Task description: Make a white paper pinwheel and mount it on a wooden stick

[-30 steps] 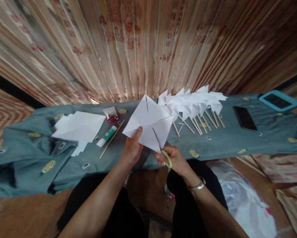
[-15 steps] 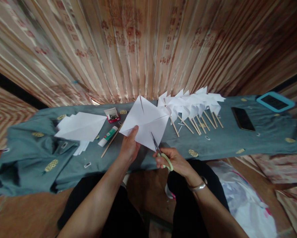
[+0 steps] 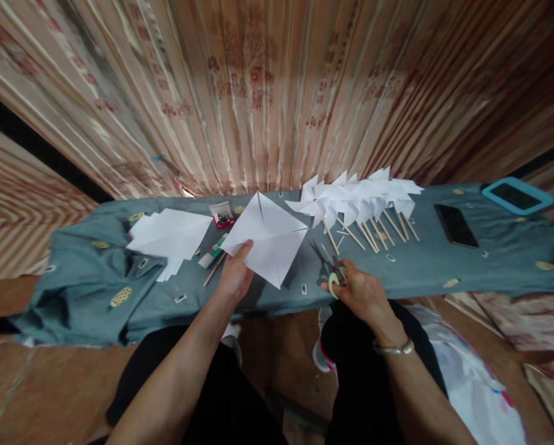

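A square sheet of white paper [image 3: 272, 232] is pinched at its left side by my left hand [image 3: 236, 272], thumb on top. Slits run inward from its far, right and near corners. Off to the right, my right hand [image 3: 362, 289] grips scissors [image 3: 335, 279] with pale green handles, apart from the paper and low over the cloth. Their blades point away from me, slightly parted. Several white paper pinwheels [image 3: 351, 194] on wooden sticks lie overlapping in a row beyond the scissors.
Left of the held sheet lie stacked white paper [image 3: 175, 232], a small red box [image 3: 223, 216] of metal pins, a green-and-white tube [image 3: 213, 250] and a wooden stick [image 3: 214, 270]. A black phone [image 3: 456, 225] and a blue-framed device [image 3: 517, 195] rest on the cloth-covered table [image 3: 425, 266] at right.
The scissors have come away from the paper's near corner, where a slit now shows, and moved right with my right hand. My left hand still holds the sheet.
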Demonstrator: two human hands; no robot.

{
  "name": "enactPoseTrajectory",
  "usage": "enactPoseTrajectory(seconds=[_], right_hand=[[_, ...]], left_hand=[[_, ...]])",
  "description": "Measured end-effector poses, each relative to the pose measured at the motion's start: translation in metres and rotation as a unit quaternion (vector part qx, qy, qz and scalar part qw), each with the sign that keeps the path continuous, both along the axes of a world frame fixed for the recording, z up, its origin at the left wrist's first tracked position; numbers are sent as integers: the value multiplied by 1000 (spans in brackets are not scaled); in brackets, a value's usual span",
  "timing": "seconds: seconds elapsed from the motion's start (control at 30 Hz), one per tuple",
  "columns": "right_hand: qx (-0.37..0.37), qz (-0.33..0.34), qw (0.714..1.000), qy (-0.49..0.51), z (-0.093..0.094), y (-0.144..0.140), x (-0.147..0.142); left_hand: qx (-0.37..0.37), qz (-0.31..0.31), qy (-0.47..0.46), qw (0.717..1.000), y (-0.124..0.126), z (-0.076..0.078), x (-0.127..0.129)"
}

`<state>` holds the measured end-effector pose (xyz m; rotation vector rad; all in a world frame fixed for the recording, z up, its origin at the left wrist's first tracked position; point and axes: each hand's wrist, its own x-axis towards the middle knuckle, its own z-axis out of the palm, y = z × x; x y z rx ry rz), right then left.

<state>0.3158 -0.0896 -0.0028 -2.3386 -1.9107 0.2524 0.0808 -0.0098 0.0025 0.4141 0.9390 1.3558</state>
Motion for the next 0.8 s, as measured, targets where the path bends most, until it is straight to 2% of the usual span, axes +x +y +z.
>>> enactPoseTrajectory(seconds=[0.2, 0.37, 0.47, 0.57, 0.67, 0.8], right_hand=[[38, 42, 995, -81, -8, 19, -1], [107, 35, 992, -56, -12, 25, 1], [173, 32, 982, 70, -7, 31, -1], [196, 37, 944, 265, 4, 45, -6], [157, 53, 892, 420, 20, 63, -11], [70, 45, 827, 555, 38, 83, -20]], left_hand=[[-37, -34, 37, 998, -9, -8, 4], [-55, -42, 50, 996, -11, -8, 3], [-56, -66, 63, 994, -13, -9, 3], [-46, -86, 74, 993, -15, -8, 2], [-37, -83, 72, 993, -15, -6, 2], [-38, -75, 71, 994, -12, -5, -1]])
